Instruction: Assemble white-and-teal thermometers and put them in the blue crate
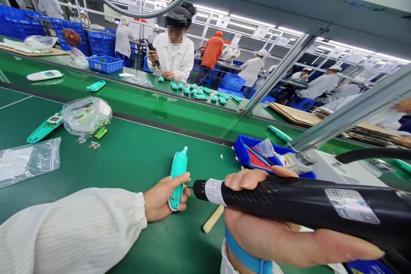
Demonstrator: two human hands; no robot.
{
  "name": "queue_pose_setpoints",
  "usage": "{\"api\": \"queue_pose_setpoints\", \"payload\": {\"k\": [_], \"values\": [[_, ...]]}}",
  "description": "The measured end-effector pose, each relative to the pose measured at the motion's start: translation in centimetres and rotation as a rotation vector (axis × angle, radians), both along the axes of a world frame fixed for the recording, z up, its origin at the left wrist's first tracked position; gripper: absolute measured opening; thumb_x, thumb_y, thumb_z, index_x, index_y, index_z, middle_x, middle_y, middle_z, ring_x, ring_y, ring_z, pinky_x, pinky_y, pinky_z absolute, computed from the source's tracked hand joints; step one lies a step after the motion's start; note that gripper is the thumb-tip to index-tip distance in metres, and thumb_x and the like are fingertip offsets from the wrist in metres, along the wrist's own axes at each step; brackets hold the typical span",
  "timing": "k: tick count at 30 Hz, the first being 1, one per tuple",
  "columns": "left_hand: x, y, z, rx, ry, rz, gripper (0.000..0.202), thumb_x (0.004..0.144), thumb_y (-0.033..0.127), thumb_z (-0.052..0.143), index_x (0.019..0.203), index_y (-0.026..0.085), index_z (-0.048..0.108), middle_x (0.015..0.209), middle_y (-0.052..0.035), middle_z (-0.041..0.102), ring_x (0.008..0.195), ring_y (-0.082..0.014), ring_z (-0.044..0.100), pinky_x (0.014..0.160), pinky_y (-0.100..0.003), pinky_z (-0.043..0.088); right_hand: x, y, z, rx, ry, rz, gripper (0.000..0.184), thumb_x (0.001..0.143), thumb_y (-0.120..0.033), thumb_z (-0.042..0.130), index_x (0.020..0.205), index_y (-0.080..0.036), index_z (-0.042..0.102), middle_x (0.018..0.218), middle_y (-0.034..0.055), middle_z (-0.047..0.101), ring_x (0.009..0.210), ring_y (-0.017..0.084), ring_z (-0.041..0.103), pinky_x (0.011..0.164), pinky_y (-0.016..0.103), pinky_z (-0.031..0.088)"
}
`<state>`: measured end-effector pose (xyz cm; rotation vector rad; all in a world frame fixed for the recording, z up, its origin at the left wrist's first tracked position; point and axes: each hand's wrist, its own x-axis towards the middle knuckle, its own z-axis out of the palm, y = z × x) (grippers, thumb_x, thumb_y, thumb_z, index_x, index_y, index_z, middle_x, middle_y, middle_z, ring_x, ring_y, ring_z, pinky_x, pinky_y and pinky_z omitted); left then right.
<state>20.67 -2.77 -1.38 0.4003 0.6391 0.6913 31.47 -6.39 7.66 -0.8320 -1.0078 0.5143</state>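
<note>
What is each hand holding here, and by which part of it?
The left hand grips a teal plastic device around its lower half. The right hand holds a black electric screwdriver around its barrel, behind the labelled front end.

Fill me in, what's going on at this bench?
A person at a green assembly line grips a teal plastic housing in the left hand and holds a black electric screwdriver in the right hand, its bit right at the housing. A blue parts tray sits nearby. Across the belt, a co-worker works with a similar screwdriver beside a row of teal housings.
</note>
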Motion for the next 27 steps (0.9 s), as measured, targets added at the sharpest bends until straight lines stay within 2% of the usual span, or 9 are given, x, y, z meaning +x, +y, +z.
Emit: {"api": "queue_pose_setpoints", "payload": {"k": [4, 9, 12, 15, 18, 22, 27], "values": [[-0.2, 0.4, 0.0, 0.009, -0.012, 0.029, 0.023, 0.071, 0.011, 0.059, 0.089, 0.014, 0.045, 0.062, 0.0012, 0.049, 0.046, -0.005, 0.044, 0.04, -0.015, 0.029, 0.2, 0.0, -0.3, -0.034, 0.016, -0.063, 0.06, 0.081, -0.055, -0.005, 0.09, -0.026, 0.046, 0.061, 0.0008, 0.037, 0.05, 0.017, 0.041, 0.054, 0.032, 0.04], [-0.1, 0.2, 0.0, -0.014, 0.025, 0.066, 0.024, 0.072, 0.009, 0.057, 0.092, 0.012, 0.045, 0.061, -0.0002, 0.051, 0.049, -0.0069, 0.049, 0.044, -0.016, 0.035, 0.1, 0.1, -0.5, -0.004, 0.059, -0.021, 0.061, 0.082, -0.054, -0.004, 0.091, -0.025, 0.048, 0.061, 0.0011, 0.039, 0.051, 0.016, 0.042, 0.055, 0.031, 0.04], [-0.1, 0.2, -0.1, -0.018, 0.034, 0.06, 0.025, 0.072, 0.008, 0.056, 0.094, 0.012, 0.045, 0.061, -0.0012, 0.052, 0.049, -0.0069, 0.049, 0.045, -0.016, 0.035, 0.4, 0.3, -0.4, 0.017, 0.104, -0.004, 0.053, 0.08, -0.063, 0.016, 0.09, -0.024, 0.05, 0.059, 0.0, 0.042, 0.05, 0.016, 0.043, 0.054, 0.031, 0.04], [-0.1, 0.2, -0.1, -0.008, 0.046, 0.101, 0.028, 0.072, 0.006, 0.057, 0.096, 0.012, 0.044, 0.062, -0.0008, 0.053, 0.049, -0.0066, 0.049, 0.047, -0.017, 0.036, 0.8, 0.3, -0.2, 0.045, 0.137, 0.002, 0.057, 0.064, -0.075, 0.038, 0.084, -0.024, 0.053, 0.052, -0.0026, 0.044, 0.046, 0.015, 0.041, 0.048, 0.03, 0.039], [0.0, 0.2, 0.1, -0.004, 0.085, 0.151, 0.028, 0.073, 0.006, 0.055, 0.097, 0.012, 0.043, 0.063, -0.0006, 0.053, 0.05, -0.0067, 0.049, 0.049, -0.018, 0.038, 1.0, -0.2, -0.3, 0.048, 0.155, 0.086, 0.06, 0.056, -0.076, 0.046, 0.085, -0.024, 0.054, 0.051, -0.0038, 0.046, 0.045, 0.014, 0.041, 0.047, 0.029, 0.038], [0.1, 0.2, 0.4, -0.02, 0.142, 0.184, 0.027, 0.075, 0.006, 0.054, 0.098, 0.011, 0.043, 0.064, -0.0011, 0.054, 0.051, -0.0059, 0.049, 0.051, -0.018, 0.038, 0.4, -1.0, -0.5, -0.007, 0.184, 0.23, 0.059, 0.055, -0.076, 0.048, 0.087, -0.027, 0.055, 0.053, -0.0041, 0.048, 0.044, 0.013, 0.041, 0.046, 0.029, 0.039], [0.0, 0.2, 0.4, -0.029, 0.139, 0.192, 0.027, 0.075, 0.005, 0.053, 0.099, 0.011, 0.043, 0.064, -0.001, 0.054, 0.052, -0.0059, 0.049, 0.053, -0.018, 0.038, -0.3, -0.9, -1.0, 0.016, 0.097, 0.253, 0.062, 0.063, -0.078, 0.035, 0.088, -0.025, 0.055, 0.054, -0.0026, 0.053, 0.046, 0.014, 0.045, 0.048, 0.029, 0.04]]}}
